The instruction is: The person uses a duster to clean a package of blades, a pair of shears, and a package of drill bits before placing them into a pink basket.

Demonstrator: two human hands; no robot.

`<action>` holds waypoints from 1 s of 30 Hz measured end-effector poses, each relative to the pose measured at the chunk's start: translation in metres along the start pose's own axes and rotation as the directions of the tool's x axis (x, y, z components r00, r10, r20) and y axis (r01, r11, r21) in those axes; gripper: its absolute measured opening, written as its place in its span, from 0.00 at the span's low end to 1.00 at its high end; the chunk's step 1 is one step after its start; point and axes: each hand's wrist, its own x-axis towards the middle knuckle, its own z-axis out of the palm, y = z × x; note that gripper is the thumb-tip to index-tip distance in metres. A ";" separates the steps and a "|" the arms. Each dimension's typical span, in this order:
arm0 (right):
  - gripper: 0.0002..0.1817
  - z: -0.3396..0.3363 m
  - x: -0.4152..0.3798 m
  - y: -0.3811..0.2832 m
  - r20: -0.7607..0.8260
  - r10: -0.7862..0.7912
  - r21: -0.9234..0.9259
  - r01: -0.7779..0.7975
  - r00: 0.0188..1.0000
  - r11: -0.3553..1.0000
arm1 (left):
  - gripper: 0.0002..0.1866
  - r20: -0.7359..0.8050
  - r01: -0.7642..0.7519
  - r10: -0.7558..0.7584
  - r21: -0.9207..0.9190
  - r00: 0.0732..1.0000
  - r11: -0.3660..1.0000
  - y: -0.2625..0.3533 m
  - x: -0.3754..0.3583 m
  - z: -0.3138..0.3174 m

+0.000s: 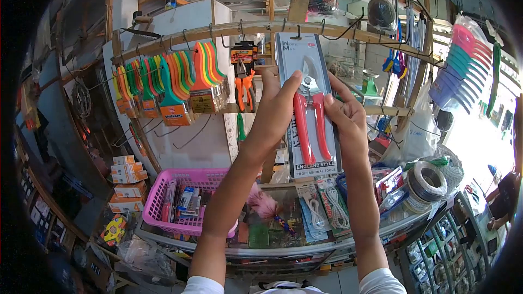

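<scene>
Both arms reach up to a carded pack of red-handled pruning shears (310,125), which stands upright by the wooden rail's hooks. My left hand (279,95) grips the pack's left edge, thumb across the front near the blade. On the right edge, my right hand (347,113) is closed round the card with its thumb beside the red handle. A metal hook (296,36) shows at the card's top; whether it passes through the hole I cannot make out. Just left hangs a pack of orange-handled pliers (244,84).
Several paintbrushes (174,84) hang from the wooden rail (256,28) at left. Below are a pink basket (154,207) of packaged goods and a glass counter (272,250). Wire coils (427,179) sit at right, under stacked plastic dippers (463,60). Bare hooks jut out at right.
</scene>
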 end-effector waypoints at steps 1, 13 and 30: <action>0.30 -0.004 0.001 0.006 0.000 0.011 -0.010 -0.011 1.000 1.000 | 0.16 -0.004 0.002 -0.002 0.002 1.000 1.000 -0.005 0.002 -0.003; 0.13 -0.020 0.077 0.049 -0.160 0.180 -0.589 -0.240 0.970 0.772 | 0.19 -0.014 0.024 -0.021 0.383 1.000 0.923 -0.055 0.078 -0.050; 0.21 -0.065 0.194 0.124 -0.203 0.460 -0.754 -0.438 0.864 0.490 | 0.22 -0.160 0.005 0.124 0.631 0.979 0.776 -0.151 0.182 -0.092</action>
